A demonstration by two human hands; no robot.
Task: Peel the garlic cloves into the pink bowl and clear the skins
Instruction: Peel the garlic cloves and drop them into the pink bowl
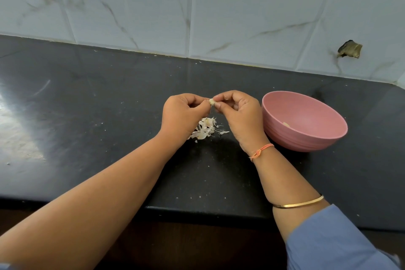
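Both hands above counter [109, 116]: left hand [182, 114] and right hand [238, 114] fingers pinch one garlic clove [211, 101] between them, just left of pink bowl [295, 140]. I'd hold one end firm, strip skin in short pulls, let it fall onto skins pile [205, 130] below.

Matt pink plastic bowl [306, 136] on glossy dark stone counter [87, 105]; papery skins [205, 130].

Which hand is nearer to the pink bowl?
Right. The right hand is close beside the bowl, on its left; the left hand is farther left, past the clove that both hands pinch.
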